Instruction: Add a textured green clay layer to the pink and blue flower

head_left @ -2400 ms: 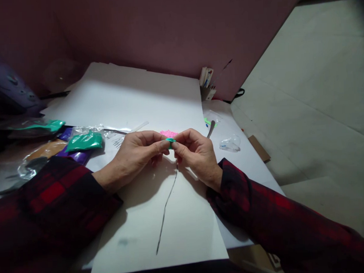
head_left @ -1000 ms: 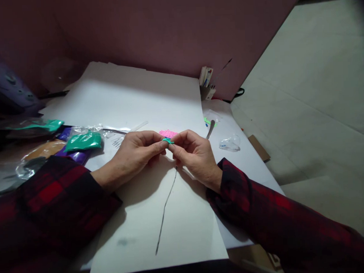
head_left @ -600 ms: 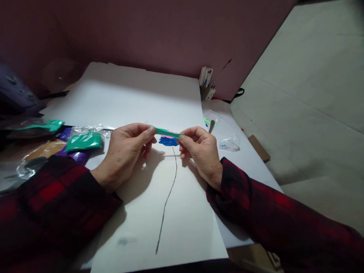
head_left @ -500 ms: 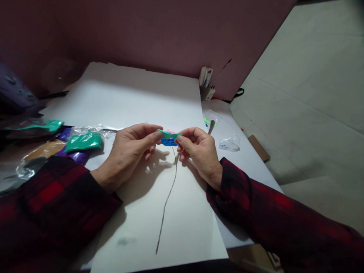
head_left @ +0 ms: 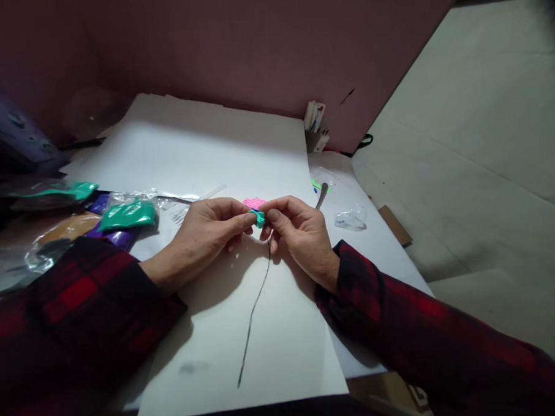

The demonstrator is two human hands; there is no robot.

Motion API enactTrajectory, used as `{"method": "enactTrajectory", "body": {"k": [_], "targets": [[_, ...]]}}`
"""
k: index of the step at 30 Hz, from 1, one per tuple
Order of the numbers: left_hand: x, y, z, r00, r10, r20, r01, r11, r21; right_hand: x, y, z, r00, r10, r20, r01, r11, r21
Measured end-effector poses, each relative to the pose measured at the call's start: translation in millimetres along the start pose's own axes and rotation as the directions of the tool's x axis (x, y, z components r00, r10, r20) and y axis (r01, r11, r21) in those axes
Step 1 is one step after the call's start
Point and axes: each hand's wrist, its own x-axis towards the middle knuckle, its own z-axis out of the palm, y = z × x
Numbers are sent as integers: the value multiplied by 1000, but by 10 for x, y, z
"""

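Observation:
My left hand [head_left: 204, 234] and my right hand [head_left: 299, 230] meet fingertip to fingertip over a white paper sheet [head_left: 220, 155]. Both pinch a small green clay lump [head_left: 259, 217], squeezed short between thumbs and forefingers. A thin dark wire [head_left: 254, 310] hangs from under the hands and trails toward me across the paper. A pink clay piece [head_left: 253, 202] lies on the paper just behind the fingers. Both wrists wear dark red plaid sleeves.
Plastic bags of green clay [head_left: 127, 214], purple packets [head_left: 117, 238] and a brown packet [head_left: 69, 228] lie at the left. A metal tool [head_left: 322, 195], a clear wrapper [head_left: 350, 218] and a brown card [head_left: 395, 225] sit at the right. Small boxes [head_left: 315, 128] lean against the maroon wall.
Half a second ago my hands were apart with the green clay stretched into a strip and a blue piece showing below. Now they have closed together, the clay is compact and the blue piece is hidden.

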Motion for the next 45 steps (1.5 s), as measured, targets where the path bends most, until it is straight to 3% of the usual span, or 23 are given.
{"method": "enactTrajectory", "body": {"k": [11,14,20,24,30,36,45], "targets": [[-17,14,24,1000,-22,-11,22,999,33,-4,-16,32,1000,-28,-3,28,999,-25],[-6,2,32,999,8,-38,-9,1000,-30,7,-37,38,998,-17,-66,16,1000,-15],[53,-69,-7,979,24,-205,-66,978,-199,55,4,-11,969,53,-240,-47,998,29],[46,-67,-9,991,12,-134,-42,974,-225,56,25,-33,973,90,-212,-92,996,2],[-8,14,34,1000,-17,-6,17,1000,-24,35,1,-10,992,14,-126,-20,999,-46],[-19,-1,0,1000,-30,2,30,997,65,18,21,-8,1000,27,-9,-27,999,-23],[-16,30,15,999,-35,-29,37,999,40,4,-29,16,1000,9,-13,-9,1000,-11]]}}
